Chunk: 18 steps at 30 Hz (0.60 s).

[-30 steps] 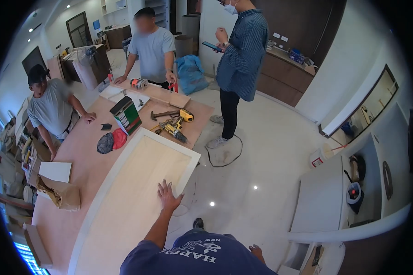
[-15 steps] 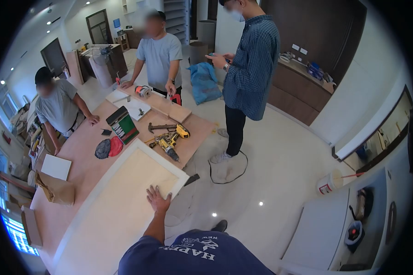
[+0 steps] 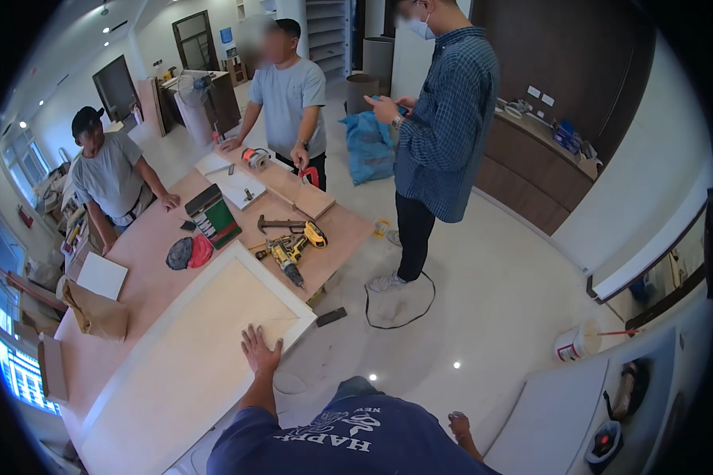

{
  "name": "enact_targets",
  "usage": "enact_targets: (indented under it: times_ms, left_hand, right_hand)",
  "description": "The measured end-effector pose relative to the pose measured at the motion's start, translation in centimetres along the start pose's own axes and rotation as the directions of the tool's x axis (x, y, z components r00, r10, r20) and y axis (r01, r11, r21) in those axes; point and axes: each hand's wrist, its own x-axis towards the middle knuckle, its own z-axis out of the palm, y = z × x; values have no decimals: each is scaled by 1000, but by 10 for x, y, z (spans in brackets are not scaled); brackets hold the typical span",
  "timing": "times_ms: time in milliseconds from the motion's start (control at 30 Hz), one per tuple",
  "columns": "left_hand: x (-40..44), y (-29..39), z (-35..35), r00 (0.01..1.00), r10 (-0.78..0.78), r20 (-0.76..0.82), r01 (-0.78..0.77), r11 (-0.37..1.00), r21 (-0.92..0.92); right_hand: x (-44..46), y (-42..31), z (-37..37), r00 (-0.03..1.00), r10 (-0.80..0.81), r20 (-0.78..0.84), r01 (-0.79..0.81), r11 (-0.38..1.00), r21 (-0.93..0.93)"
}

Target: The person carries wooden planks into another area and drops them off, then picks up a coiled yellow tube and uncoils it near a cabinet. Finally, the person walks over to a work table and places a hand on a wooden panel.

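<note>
My left hand (image 3: 261, 351) lies flat with spread fingers on a pale wooden panel (image 3: 202, 348) with a white border, near its right edge. The panel rests on a large plywood-topped table (image 3: 146, 309). My right hand (image 3: 459, 425) hangs low at my right side, over the floor; it is small in view, and whether it holds anything is unclear. Beyond the panel's far end are a yellow cordless drill (image 3: 287, 260) and a hammer (image 3: 281, 225). A green and white box (image 3: 212, 218) stands beside a grey and red cloth bundle (image 3: 188, 252).
Two people in grey shirts (image 3: 287, 99) stand at the table's far side; one grips a red-handled tool (image 3: 311, 176). Another person in a checked shirt (image 3: 450, 119) holds a phone. A paper bag (image 3: 95, 310), blue sack (image 3: 370, 149), floor cable (image 3: 400, 326) and white bucket (image 3: 578, 342) surround the area.
My left hand has shifted slightly left and nearer along the panel, still flat. My right hand has come into view at the lower right. The seated-back view has tilted a little.
</note>
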Motion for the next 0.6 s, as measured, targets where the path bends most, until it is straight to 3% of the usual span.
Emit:
enact_targets:
  times_ms: [67, 133, 167, 200, 267, 367, 467, 567, 600]
  left_hand:
    - [1, 2, 0, 1000, 3, -17, -3, 1000, -9]
    - [2, 2, -4, 1000, 0, -14, 0, 1000, -24]
    - [2, 2, -5, 1000, -3, -13, 3, 999, -34]
    - [2, 3, -4, 1000, -4, -18, 3, 999, -34]
    - [2, 3, -4, 1000, -4, -26, 3, 1000, -27]
    - [3, 4, -6, 1000, -10, -19, 10, 999, -31]
    - [4, 8, -13, 1000, -20, 2, 20, 1000, -3]
    - [4, 7, -10, 1000, -23, -1, 23, 1000, -5]
    - [4, 6, -9, 1000, -21, -7, 21, 1000, -4]
  right_hand:
    - [6, -5, 1, 965, -235, 118, 253, 949, -186]
    - [-8, -49, -9, 910, -298, 288, 395, 835, -383]
    - [-21, -79, -14, 963, -63, 261, 134, 955, -265]
    - [-8, -60, -7, 919, -238, 314, 344, 872, -347]
    - [7, -43, 11, 846, -427, 321, 498, 847, -185]
    - [6, -36, 11, 917, -152, 368, 236, 952, -194]
    - [13, -31, 1, 768, -409, 494, 609, 704, -365]
    - [-17, -76, -22, 880, -303, 366, 415, 865, -282]
    - [-23, -87, -24, 936, -171, 307, 246, 943, -225]
